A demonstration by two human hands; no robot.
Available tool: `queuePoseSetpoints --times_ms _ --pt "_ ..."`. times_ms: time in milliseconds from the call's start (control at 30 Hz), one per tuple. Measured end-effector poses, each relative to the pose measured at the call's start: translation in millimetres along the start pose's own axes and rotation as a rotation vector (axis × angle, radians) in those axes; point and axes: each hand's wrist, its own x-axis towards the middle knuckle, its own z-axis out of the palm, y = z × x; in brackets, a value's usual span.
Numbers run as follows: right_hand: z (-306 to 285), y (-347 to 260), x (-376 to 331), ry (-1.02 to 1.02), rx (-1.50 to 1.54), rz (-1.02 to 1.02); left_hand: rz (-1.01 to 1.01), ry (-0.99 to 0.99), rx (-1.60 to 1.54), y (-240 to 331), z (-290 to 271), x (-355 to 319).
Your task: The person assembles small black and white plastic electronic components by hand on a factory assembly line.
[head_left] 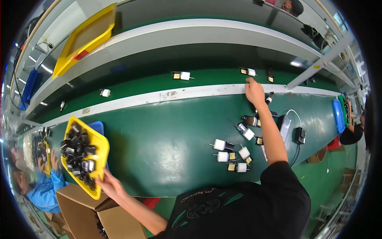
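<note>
The head view shows a long green bench (pixel 167 131) with a green belt (pixel 139 86) running along its far side beyond a pale rail. At the near left edge gapes a cardboard box (pixel 75 211). A yellow tray (pixel 102 145) heaped with dark pieces (pixel 75 149) slants across that corner, its near end over the box and a blue tray (pixel 96 126) partly beneath it; the overhang probably explains why a hand steadies it. Small white-and-black pieces (pixel 221 156) lie loosely grouped on the bench before the person's right side, presumably to stay within easy reach, while others are spaced along the belt, perhaps to keep them apart.

The left arm angles outward from the body, and the left hand (pixel 111 185) is clamped on the yellow tray's near rim. The right arm stretches forward over the bench; the right hand (pixel 254 93) is above the rail, palm down, index finger pointing at a white-and-black piece (pixel 250 72) on the belt, just beside the fingertip. Whether its fingertips are together or apart I cannot tell.
</note>
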Motion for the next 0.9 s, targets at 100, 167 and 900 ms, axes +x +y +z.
queuePoseSetpoints --times_ms 100,167,900 --pt "10 23 48 -0.057 -0.016 0.068 -0.189 -0.051 0.023 -23 15 -89" --pt "16 22 72 -0.178 -0.123 0.263 -0.272 -0.078 0.068 -30 14 -134" --pt "-20 3 -27 -0.083 0.561 -0.333 -0.725 0.056 0.577 -80 10 -229"
